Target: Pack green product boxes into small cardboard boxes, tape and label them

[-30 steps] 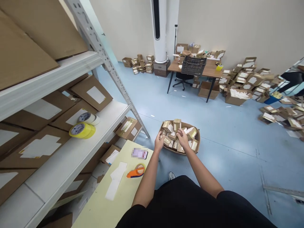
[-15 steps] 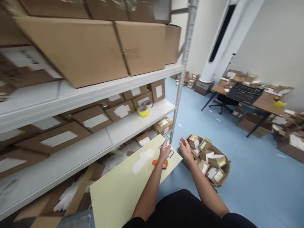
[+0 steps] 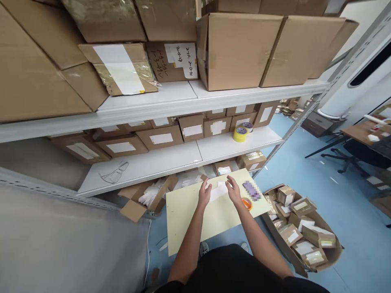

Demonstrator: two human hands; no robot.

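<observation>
Over the pale yellow table (image 3: 192, 219) I hold both hands up, a gap between them. My left hand (image 3: 204, 194) is open, palm turned inward, with nothing in it. Facing it, my right hand (image 3: 233, 191) is open and empty too, fingers apart. White paper (image 3: 218, 191) lies on the tabletop between and behind the hands. Beside my right wrist is an orange tape roll (image 3: 247, 204), partly covered by the arm. A flat purple item (image 3: 252, 191), blurred out by pixels, rests near the table's right end.
Behind the table stands a metal shelf (image 3: 165, 160) with cardboard boxes, a yellow tape roll (image 3: 240, 134) and safety glasses (image 3: 115, 173). An open carton (image 3: 134, 208) with white gloves is at the left. A large carton (image 3: 331, 260) of small parcels sits on the floor at right.
My view has turned left, bringing the shelf's left part and grey wall in. Both hands, open throughout, have gone from the table's right end to its middle, around the paper.
</observation>
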